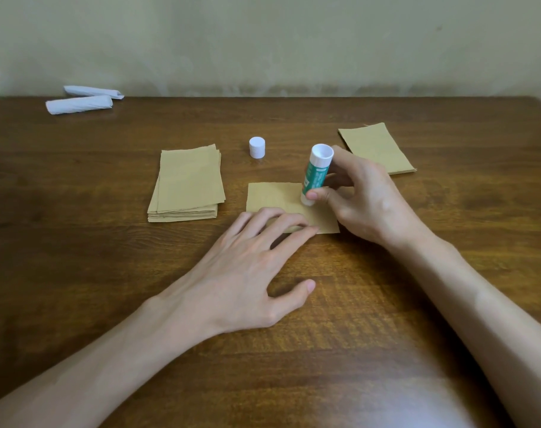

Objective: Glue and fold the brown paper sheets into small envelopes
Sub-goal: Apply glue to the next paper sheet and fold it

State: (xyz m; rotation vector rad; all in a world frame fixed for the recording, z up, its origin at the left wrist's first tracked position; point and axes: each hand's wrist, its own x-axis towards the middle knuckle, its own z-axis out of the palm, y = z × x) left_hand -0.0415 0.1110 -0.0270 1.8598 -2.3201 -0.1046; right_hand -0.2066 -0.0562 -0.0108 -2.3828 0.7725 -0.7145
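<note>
- Brown sheet (273, 197) lies flat mid-table (355, 319).
- Left hand (247, 264) presses the sheet's near edge, fingers straight.
- Right hand (365, 199) pinches the glue stick (316, 174), tip down on the sheet.
- Paper stack (187, 183) left of the sheet; cap (257, 147) behind it.

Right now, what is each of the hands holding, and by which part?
The right hand grips the glue stick by its tube, thumb near the lower end. The left hand holds nothing; straight fingers press the brown sheet.
</note>
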